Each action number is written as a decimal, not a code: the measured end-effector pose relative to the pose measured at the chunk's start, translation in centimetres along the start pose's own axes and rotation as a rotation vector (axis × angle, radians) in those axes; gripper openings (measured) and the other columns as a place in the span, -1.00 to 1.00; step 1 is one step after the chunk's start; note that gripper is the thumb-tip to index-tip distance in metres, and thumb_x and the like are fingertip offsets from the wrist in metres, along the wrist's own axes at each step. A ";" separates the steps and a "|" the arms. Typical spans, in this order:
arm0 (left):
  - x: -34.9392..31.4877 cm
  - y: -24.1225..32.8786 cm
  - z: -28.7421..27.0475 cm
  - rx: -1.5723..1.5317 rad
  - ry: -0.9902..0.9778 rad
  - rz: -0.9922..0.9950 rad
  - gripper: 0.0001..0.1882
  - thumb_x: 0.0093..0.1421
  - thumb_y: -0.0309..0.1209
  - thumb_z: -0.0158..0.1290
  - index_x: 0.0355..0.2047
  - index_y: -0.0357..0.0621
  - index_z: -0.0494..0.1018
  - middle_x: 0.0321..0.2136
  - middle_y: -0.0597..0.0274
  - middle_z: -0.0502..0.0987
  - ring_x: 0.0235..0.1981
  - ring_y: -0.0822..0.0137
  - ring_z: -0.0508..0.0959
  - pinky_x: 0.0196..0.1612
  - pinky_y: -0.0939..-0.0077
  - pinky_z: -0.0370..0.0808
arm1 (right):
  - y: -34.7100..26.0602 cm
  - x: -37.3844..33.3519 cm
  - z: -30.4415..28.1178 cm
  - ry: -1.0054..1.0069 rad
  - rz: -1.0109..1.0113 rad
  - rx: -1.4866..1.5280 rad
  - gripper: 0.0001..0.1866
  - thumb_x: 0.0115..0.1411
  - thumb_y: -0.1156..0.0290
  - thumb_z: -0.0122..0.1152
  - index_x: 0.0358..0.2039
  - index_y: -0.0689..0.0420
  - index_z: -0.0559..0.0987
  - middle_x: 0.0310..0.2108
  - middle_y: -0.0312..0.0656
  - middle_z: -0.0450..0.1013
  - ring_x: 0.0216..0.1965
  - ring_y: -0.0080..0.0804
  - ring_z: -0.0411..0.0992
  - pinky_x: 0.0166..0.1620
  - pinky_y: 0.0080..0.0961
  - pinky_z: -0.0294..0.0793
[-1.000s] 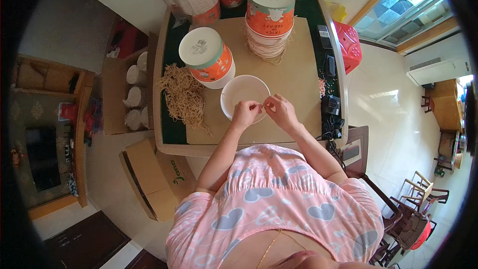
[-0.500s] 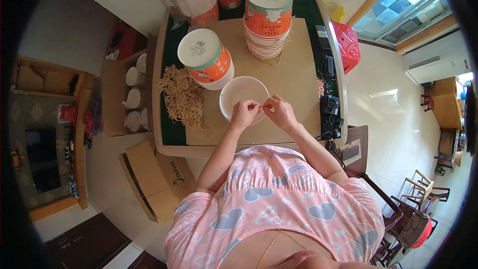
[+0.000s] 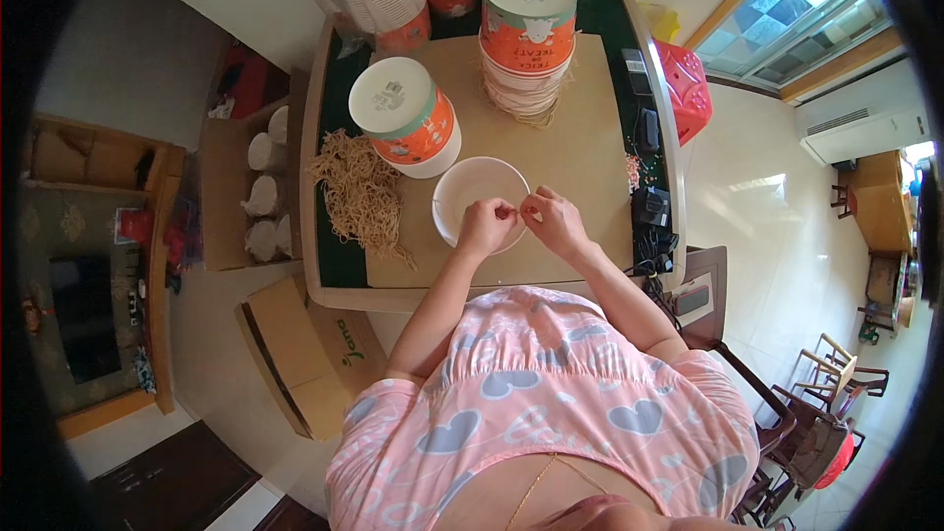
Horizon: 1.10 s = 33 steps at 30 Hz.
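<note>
Comparing with a second ago, little has shifted: both hands stay over the near rim of the white paper bowl [image 3: 479, 199], so the fiddly work goes on. From the left, a tangled heap of tan strings [image 3: 362, 194] lies on the table [image 3: 590, 152], then a lidded orange-and-white tub [image 3: 405, 116]. Left hand [image 3: 487, 226] and right hand [image 3: 554, 222] meet fingertip to fingertip, pinching something too small to identify (perhaps a string). Behind stands a stack of cups [image 3: 528, 34].
</note>
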<state>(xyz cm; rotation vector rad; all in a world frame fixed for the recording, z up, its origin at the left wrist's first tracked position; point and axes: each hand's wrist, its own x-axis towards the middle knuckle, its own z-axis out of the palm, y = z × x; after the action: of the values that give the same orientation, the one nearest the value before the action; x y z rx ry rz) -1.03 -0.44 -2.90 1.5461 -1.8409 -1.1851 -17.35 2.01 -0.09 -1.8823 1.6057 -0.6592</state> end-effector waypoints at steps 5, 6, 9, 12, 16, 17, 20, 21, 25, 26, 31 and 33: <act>0.3 -1.0 -0.3 -0.275 -0.061 -0.123 -0.76 0.12 -0.29 0.05 -0.47 -0.24 0.55 -0.60 0.14 0.57 -0.54 0.39 0.57 -0.45 0.49 0.45 | 0.7 -0.1 0.2 0.038 -0.037 0.064 -0.93 0.01 0.41 0.15 -0.48 0.10 0.54 -0.47 -0.17 0.39 -0.42 -0.18 0.43 -0.35 -0.31 0.42; 0.3 -0.8 -0.5 -0.296 -0.055 -0.125 -0.72 0.16 -0.26 0.02 -0.47 -0.24 0.56 -0.63 0.18 0.57 -0.57 0.44 0.55 -0.48 0.52 0.42 | 0.7 -0.1 0.3 0.037 -0.037 0.065 -0.93 0.01 0.41 0.15 -0.48 0.10 0.54 -0.47 -0.17 0.39 -0.42 -0.18 0.43 -0.35 -0.31 0.42; 0.1 -0.1 -1.3 -0.165 -0.120 -0.192 -0.74 0.14 -0.28 0.04 -0.47 -0.24 0.56 -0.62 0.19 0.57 -0.58 0.47 0.54 -0.47 0.53 0.42 | 0.7 -0.1 0.3 0.042 -0.025 0.058 -0.93 0.01 0.41 0.16 -0.47 0.10 0.54 -0.48 -0.18 0.39 -0.42 -0.19 0.43 -0.35 -0.32 0.42; -0.3 0.2 -1.5 -0.149 -0.118 -0.111 -0.77 0.12 -0.33 0.05 -0.47 -0.25 0.56 -0.63 0.19 0.56 -0.58 0.49 0.53 -0.47 0.54 0.42 | 0.7 -0.1 0.3 0.054 -0.037 0.061 -0.93 0.01 0.41 0.16 -0.47 0.10 0.54 -0.49 -0.18 0.39 -0.42 -0.20 0.43 -0.35 -0.32 0.42; -0.5 0.7 -1.6 -0.184 -0.100 -0.132 -0.81 0.10 -0.38 0.06 -0.47 -0.27 0.55 -0.63 0.19 0.56 -0.57 0.47 0.54 -0.46 0.55 0.43 | 0.5 -0.2 0.2 0.057 -0.044 0.053 -0.94 0.01 0.41 0.16 -0.48 0.10 0.54 -0.49 -0.18 0.38 -0.43 -0.20 0.43 -0.36 -0.31 0.41; -0.5 0.6 -1.6 -0.177 -0.093 -0.124 -0.82 0.10 -0.39 0.06 -0.48 -0.27 0.54 -0.63 0.19 0.56 -0.57 0.45 0.55 -0.46 0.55 0.43 | 0.4 -0.2 0.1 0.056 -0.047 0.054 -0.94 0.01 0.41 0.16 -0.49 0.10 0.53 -0.50 -0.18 0.38 -0.43 -0.19 0.42 -0.36 -0.31 0.41; -0.6 0.5 -1.5 -0.171 -0.076 -0.106 -0.82 0.11 -0.40 0.05 -0.50 -0.29 0.52 -0.62 0.19 0.56 -0.57 0.42 0.55 -0.46 0.55 0.44 | 0.5 -0.2 0.2 0.049 -0.036 0.044 -0.95 0.00 0.43 0.16 -0.49 0.09 0.52 -0.50 -0.17 0.37 -0.44 -0.18 0.41 -0.37 -0.30 0.40; -0.6 0.6 -1.5 -0.173 -0.066 -0.096 -0.82 0.11 -0.40 0.05 -0.50 -0.29 0.51 -0.62 0.18 0.56 -0.57 0.41 0.56 -0.46 0.54 0.45 | 0.5 -0.2 0.2 0.050 -0.035 0.043 -0.95 0.00 0.43 0.16 -0.49 0.09 0.52 -0.50 -0.17 0.37 -0.44 -0.18 0.41 -0.37 -0.30 0.40; -0.9 0.9 -1.5 -0.157 -0.052 -0.099 -0.82 0.12 -0.41 0.04 -0.51 -0.30 0.49 -0.63 0.17 0.55 -0.57 0.42 0.55 -0.46 0.54 0.45 | 0.3 -0.2 0.0 0.058 -0.049 0.042 -0.95 0.00 0.43 0.16 -0.50 0.10 0.51 -0.51 -0.16 0.36 -0.45 -0.17 0.41 -0.38 -0.29 0.40; -1.0 1.0 -1.5 -0.173 -0.050 -0.106 -0.82 0.12 -0.42 0.03 -0.49 -0.30 0.49 -0.63 0.17 0.55 -0.58 0.43 0.55 -0.46 0.55 0.44 | 0.1 -0.3 0.0 0.062 -0.050 0.045 -0.95 0.00 0.43 0.16 -0.49 0.11 0.51 -0.52 -0.16 0.36 -0.45 -0.17 0.41 -0.39 -0.30 0.40; -1.2 1.7 -1.7 -0.224 -0.063 -0.106 -0.84 0.13 -0.43 0.03 -0.46 -0.31 0.50 -0.61 0.17 0.55 -0.57 0.47 0.53 -0.45 0.58 0.44 | -0.8 -0.5 -0.9 0.063 -0.081 0.172 -0.89 0.01 0.43 0.18 -0.41 0.13 0.52 -0.48 -0.17 0.39 -0.46 -0.21 0.42 -0.38 -0.33 0.41; -1.2 2.4 -1.8 -0.308 -0.115 -0.103 -0.84 0.13 -0.43 0.05 -0.44 -0.30 0.51 -0.59 0.18 0.56 -0.56 0.49 0.53 -0.45 0.59 0.44 | -0.6 -0.6 -1.1 0.069 -0.127 0.205 -0.87 0.02 0.42 0.19 -0.38 0.13 0.52 -0.47 -0.18 0.40 -0.46 -0.23 0.42 -0.38 -0.35 0.42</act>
<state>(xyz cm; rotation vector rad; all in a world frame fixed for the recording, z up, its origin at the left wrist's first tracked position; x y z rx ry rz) -0.64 0.13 0.30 1.4358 -1.5704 -1.5523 -17.81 2.51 1.11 -1.8374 1.4095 -0.9164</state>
